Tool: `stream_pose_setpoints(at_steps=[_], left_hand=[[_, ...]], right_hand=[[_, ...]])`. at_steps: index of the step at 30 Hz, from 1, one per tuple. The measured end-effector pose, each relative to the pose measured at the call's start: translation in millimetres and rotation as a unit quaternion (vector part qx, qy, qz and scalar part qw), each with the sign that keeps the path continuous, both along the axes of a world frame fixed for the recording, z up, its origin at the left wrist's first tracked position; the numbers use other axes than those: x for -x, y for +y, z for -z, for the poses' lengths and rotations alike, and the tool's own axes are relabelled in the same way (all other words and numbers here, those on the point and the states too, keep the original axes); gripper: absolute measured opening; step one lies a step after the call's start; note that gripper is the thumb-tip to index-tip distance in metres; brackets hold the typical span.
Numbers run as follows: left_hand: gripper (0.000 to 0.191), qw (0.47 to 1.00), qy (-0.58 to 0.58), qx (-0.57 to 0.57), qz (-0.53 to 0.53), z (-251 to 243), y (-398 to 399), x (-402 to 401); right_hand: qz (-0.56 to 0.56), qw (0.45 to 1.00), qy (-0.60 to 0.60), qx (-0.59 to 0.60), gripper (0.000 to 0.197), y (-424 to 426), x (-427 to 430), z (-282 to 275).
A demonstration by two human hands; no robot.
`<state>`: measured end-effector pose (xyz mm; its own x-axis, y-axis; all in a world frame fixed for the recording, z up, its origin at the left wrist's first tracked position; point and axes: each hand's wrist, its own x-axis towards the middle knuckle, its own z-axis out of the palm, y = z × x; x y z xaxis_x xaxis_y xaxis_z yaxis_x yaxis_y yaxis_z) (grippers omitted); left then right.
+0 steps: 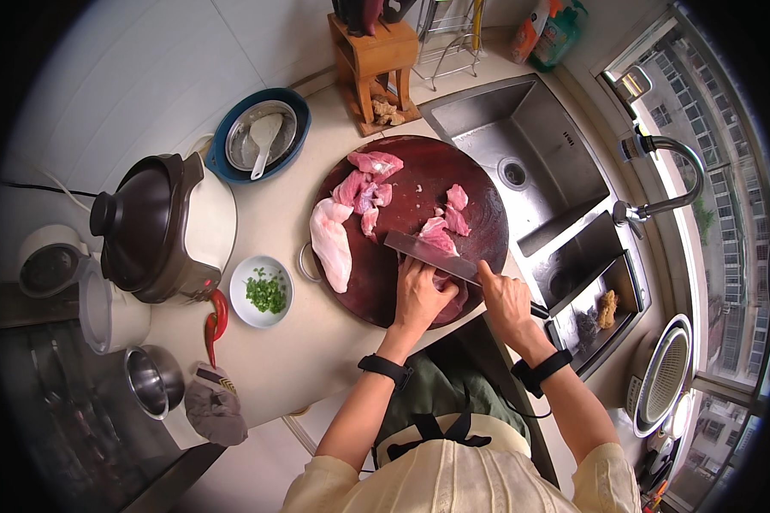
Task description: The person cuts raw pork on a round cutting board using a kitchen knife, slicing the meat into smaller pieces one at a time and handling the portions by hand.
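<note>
My right hand (pixel 510 306) grips the handle of a kitchen cleaver (pixel 423 252), its blade slanting across a piece of raw meat. On the near side of the blade, my left hand (pixel 420 294) holds that raw meat (pixel 452 301) down, fingertips close to the steel. Cut meat (pixel 437 235) shows just beyond the blade, with small pieces (pixel 457 208) farther up. A round, dark red chopping board (pixel 417 154) carries all of this. Along its left side lie several pink chunks (pixel 362 192) and a long pale piece of meat or fat (pixel 331 243).
A bowl of chopped green onion (pixel 262 314), red chillies (pixel 217 317) and a dark-lidded electric cooker (pixel 147 224) stand left. Behind the board are a blue basin (pixel 301 106) and a wooden knife block (pixel 375 48). A steel sink (pixel 481 138) with a curved tap (pixel 680 192) lies right.
</note>
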<state>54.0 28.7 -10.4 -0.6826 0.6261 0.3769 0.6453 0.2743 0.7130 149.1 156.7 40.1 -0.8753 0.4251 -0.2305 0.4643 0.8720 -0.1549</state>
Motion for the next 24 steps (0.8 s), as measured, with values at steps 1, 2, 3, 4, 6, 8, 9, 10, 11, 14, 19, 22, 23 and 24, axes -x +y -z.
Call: stream_pose_setpoints(at_steps=[1,2,3,4,6,8,9,10,11,14,19,22,23,24], left_hand=[[0.052,1.0,-0.026,-0.017,-0.002,-2,3,1],[0.053,1.0,-0.021,-0.016,-0.006,-4,5,0],[0.053,1.0,-0.019,-0.014,-0.008,-3,3,3],[0.052,1.0,-0.018,-0.003,-0.005,-2,2,5],[0.051,0.999,-0.027,0.023,0.005,-2,0,5],[0.051,0.999,-0.01,0.036,-0.008,7,-10,8],[0.05,0.999,0.003,0.041,-0.012,8,-9,5],[0.049,0.998,-0.018,0.053,-0.013,9,-10,5],[0.049,0.998,-0.018,0.054,-0.016,9,-10,3],[0.048,1.0,0.0,0.017,-0.008,5,-2,-2],[0.042,0.998,-0.041,-0.042,-0.006,-5,4,4],[0.025,0.999,-0.044,-0.02,0.008,-5,-2,9],[0.025,0.999,-0.044,-0.022,0.009,-7,-2,7],[0.024,0.999,-0.054,0.002,0.007,-8,-4,5]], right_hand=[[-0.03,0.999,0.024,-0.015,0.024,-2,14,3],[-0.053,0.997,0.039,-0.047,0.021,-7,23,4],[-0.08,0.992,0.058,-0.079,0.018,-12,31,5],[-0.079,0.993,0.046,-0.08,0.017,-11,34,1],[-0.07,0.995,0.025,-0.066,0.017,2,18,2],[-0.065,0.996,0.025,-0.057,0.015,5,-4,-2],[-0.046,0.998,0.016,-0.039,0.015,14,-22,-1],[-0.026,0.999,0.005,-0.029,0.015,18,-37,-2],[-0.006,1.0,-0.005,-0.019,0.014,20,-45,-2],[-0.002,1.0,-0.021,-0.019,0.014,13,-26,-5],[-0.069,0.994,0.052,-0.071,0.014,-13,55,3],[-0.059,0.996,0.047,-0.043,0.012,-1,45,0],[-0.05,0.998,0.022,-0.039,0.014,6,32,-1],[-0.031,0.999,0.021,-0.031,0.015,13,21,0]])
